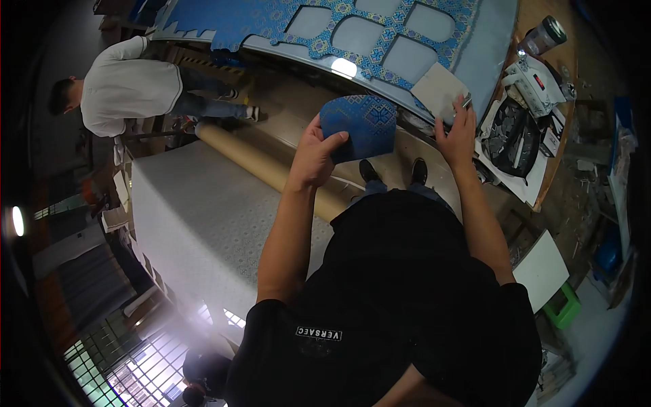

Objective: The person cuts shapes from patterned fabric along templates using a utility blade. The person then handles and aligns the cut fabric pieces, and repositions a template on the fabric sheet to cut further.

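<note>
A blue patterned cut piece (369,129) is pinched in my left hand (317,150), thumb on its face, clear of the table edge. My right hand (459,132) rests at a pale flat square piece (439,88) on the table's edge, with a small shiny object (466,100) at its fingertips. Whether those fingers grip that object is too small to tell. Beyond lies blue patterned fabric (325,30) with several cut-out openings, spread on the light blue table (491,47).
At the right are a tumbler (542,35), a white box (536,81) and a black open bag (512,139). A cardboard roll (254,159) lies beside a cloth-covered table (196,210) at the left. A person (132,88) stands at the upper left; another (207,373) is at the bottom.
</note>
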`<action>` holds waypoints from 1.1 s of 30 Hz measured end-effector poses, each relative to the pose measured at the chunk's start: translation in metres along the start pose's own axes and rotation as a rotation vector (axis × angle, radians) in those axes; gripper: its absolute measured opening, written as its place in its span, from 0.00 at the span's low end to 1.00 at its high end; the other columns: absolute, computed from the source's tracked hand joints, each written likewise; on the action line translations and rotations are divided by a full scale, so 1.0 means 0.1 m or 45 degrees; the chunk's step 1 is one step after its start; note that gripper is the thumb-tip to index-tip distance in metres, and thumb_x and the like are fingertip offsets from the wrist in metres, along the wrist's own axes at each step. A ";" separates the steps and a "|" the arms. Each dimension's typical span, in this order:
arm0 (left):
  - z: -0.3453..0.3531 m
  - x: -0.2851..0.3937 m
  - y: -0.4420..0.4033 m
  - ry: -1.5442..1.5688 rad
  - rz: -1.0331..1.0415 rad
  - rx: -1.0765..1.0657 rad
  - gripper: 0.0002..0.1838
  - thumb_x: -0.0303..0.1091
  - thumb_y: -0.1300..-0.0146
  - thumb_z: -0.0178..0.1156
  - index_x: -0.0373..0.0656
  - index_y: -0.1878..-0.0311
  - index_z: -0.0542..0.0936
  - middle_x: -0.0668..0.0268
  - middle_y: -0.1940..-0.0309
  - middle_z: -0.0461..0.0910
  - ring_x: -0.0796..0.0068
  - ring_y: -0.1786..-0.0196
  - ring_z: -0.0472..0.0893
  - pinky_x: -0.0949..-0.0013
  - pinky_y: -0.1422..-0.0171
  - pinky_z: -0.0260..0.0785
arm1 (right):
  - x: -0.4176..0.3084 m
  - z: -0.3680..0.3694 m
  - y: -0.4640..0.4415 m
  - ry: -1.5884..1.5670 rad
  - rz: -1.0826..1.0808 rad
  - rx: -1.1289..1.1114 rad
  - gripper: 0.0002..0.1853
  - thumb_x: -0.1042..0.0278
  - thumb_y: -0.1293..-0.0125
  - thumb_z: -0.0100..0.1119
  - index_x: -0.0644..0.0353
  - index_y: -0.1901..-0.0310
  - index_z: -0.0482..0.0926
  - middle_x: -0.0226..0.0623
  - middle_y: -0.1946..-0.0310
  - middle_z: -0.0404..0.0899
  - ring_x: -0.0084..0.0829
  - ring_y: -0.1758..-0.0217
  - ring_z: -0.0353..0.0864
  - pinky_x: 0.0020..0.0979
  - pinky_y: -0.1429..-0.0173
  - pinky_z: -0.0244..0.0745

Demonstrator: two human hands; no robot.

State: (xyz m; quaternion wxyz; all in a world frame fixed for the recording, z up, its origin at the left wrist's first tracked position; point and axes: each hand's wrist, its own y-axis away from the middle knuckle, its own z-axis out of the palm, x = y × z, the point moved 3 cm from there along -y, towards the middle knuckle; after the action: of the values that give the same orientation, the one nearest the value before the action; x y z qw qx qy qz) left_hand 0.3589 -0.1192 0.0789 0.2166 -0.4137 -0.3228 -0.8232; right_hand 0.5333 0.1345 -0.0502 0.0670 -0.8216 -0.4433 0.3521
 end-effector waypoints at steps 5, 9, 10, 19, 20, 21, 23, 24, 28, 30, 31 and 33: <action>0.02 -0.03 0.00 0.004 -0.013 0.010 0.29 0.17 0.36 0.62 0.38 0.31 0.72 0.60 0.41 0.82 0.67 0.40 0.83 0.58 0.32 0.78 | 0.00 0.00 0.01 0.012 -0.004 -0.005 0.32 0.64 0.35 0.68 0.65 0.33 0.68 0.55 0.25 0.67 0.63 0.24 0.64 0.59 0.20 0.56; 0.02 -0.03 0.00 0.008 0.003 0.025 0.30 0.15 0.37 0.61 0.38 0.30 0.71 0.60 0.41 0.82 0.67 0.40 0.84 0.59 0.33 0.80 | 0.00 0.00 0.00 0.001 -0.018 0.000 0.32 0.64 0.35 0.68 0.66 0.33 0.68 0.55 0.26 0.67 0.63 0.25 0.64 0.58 0.20 0.57; 0.01 -0.03 0.00 0.014 -0.002 0.024 0.31 0.14 0.38 0.60 0.38 0.30 0.71 0.60 0.41 0.82 0.67 0.40 0.84 0.59 0.33 0.80 | 0.00 0.00 0.00 0.009 -0.024 -0.004 0.32 0.64 0.35 0.68 0.66 0.33 0.68 0.56 0.26 0.67 0.63 0.25 0.64 0.58 0.20 0.57; -0.08 -0.06 0.00 0.048 0.011 0.064 0.31 0.15 0.38 0.61 0.39 0.31 0.72 0.59 0.41 0.83 0.66 0.40 0.84 0.58 0.34 0.80 | 0.01 0.00 -0.01 0.002 -0.019 -0.020 0.32 0.64 0.35 0.68 0.67 0.33 0.68 0.57 0.27 0.68 0.65 0.27 0.66 0.58 0.22 0.58; -0.09 -0.06 0.00 0.053 0.012 0.063 0.31 0.15 0.38 0.61 0.39 0.31 0.72 0.59 0.41 0.83 0.66 0.40 0.84 0.58 0.34 0.80 | 0.01 0.00 -0.01 -0.003 -0.006 -0.023 0.31 0.64 0.35 0.68 0.67 0.34 0.68 0.57 0.27 0.68 0.65 0.28 0.67 0.58 0.22 0.59; -0.10 -0.05 0.01 0.056 0.015 0.057 0.30 0.15 0.38 0.61 0.39 0.31 0.72 0.59 0.41 0.83 0.66 0.40 0.84 0.58 0.34 0.80 | 0.01 0.00 -0.01 0.001 -0.008 -0.025 0.31 0.64 0.35 0.68 0.67 0.34 0.68 0.57 0.27 0.68 0.65 0.28 0.67 0.58 0.22 0.59; -0.12 -0.05 0.01 0.067 0.014 0.049 0.30 0.15 0.38 0.61 0.40 0.31 0.72 0.59 0.41 0.83 0.66 0.41 0.84 0.57 0.34 0.80 | 0.00 -0.01 0.00 0.017 -0.018 -0.017 0.31 0.65 0.35 0.67 0.67 0.34 0.68 0.57 0.27 0.68 0.65 0.28 0.67 0.58 0.22 0.59; -0.12 -0.03 0.02 0.070 0.022 0.073 0.29 0.15 0.38 0.61 0.39 0.32 0.72 0.60 0.42 0.83 0.66 0.41 0.84 0.57 0.34 0.80 | 0.00 -0.01 -0.01 0.022 -0.021 -0.019 0.31 0.65 0.35 0.67 0.67 0.34 0.68 0.57 0.27 0.68 0.65 0.28 0.67 0.58 0.22 0.59; -0.27 -0.02 -0.01 0.118 0.061 0.115 0.28 0.16 0.37 0.61 0.39 0.33 0.73 0.60 0.43 0.83 0.65 0.42 0.85 0.56 0.35 0.81 | 0.00 -0.01 -0.01 0.038 -0.001 -0.041 0.32 0.64 0.36 0.68 0.68 0.34 0.69 0.57 0.28 0.69 0.64 0.30 0.68 0.56 0.23 0.61; -0.35 0.01 -0.03 0.142 0.065 0.125 0.28 0.16 0.37 0.61 0.39 0.33 0.73 0.60 0.44 0.83 0.65 0.43 0.85 0.56 0.36 0.82 | 0.00 -0.02 -0.02 0.053 0.010 -0.060 0.32 0.64 0.36 0.68 0.68 0.34 0.69 0.57 0.29 0.69 0.63 0.30 0.69 0.55 0.24 0.62; -0.41 0.03 -0.03 0.152 0.072 0.136 0.27 0.16 0.37 0.61 0.39 0.33 0.73 0.60 0.44 0.84 0.66 0.44 0.85 0.56 0.37 0.82 | 0.02 -0.02 -0.04 0.024 0.064 -0.079 0.34 0.63 0.36 0.70 0.68 0.33 0.68 0.58 0.30 0.70 0.63 0.31 0.69 0.54 0.24 0.63; -0.52 0.08 -0.03 0.181 0.072 0.127 0.27 0.16 0.36 0.61 0.39 0.33 0.73 0.60 0.45 0.84 0.66 0.45 0.86 0.57 0.38 0.83 | -0.01 -0.06 -0.10 0.000 0.106 -0.109 0.35 0.61 0.37 0.71 0.68 0.33 0.67 0.58 0.31 0.71 0.63 0.32 0.70 0.53 0.25 0.64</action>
State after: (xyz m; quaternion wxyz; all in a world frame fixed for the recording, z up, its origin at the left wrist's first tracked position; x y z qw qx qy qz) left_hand 0.3242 -0.1549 0.0606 0.2824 -0.3519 -0.3354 -0.8270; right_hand 0.5300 0.1405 -0.0407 0.0169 -0.8414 -0.4234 0.3354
